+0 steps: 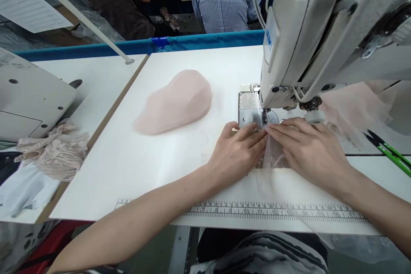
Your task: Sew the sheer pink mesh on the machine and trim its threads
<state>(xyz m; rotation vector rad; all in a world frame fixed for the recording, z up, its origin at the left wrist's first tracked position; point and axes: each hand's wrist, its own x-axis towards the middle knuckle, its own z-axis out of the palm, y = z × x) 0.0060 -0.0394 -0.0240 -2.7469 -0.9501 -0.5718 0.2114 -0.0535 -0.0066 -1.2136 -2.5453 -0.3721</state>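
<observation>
My left hand [237,150] and my right hand [308,147] lie side by side on the white sewing table [135,162], fingertips meeting just in front of the presser foot [266,119] of a white sewing machine [295,38]. Both hands press flat, fingers stretched out, on a thin sheer pale fabric [276,156] that runs under the needle and down over the table's front edge. The fabric is nearly see-through, so its outline is hard to trace. The metal needle plate [248,109] shows just beyond my left fingers.
A mound of pink sheer fabric [176,102] lies left of the machine. Lace trim [53,150] is piled at the left. Green-handled snips [390,154] lie at the right. A printed ruler [276,212] runs along the front edge. Two people stand behind a blue divider [144,45].
</observation>
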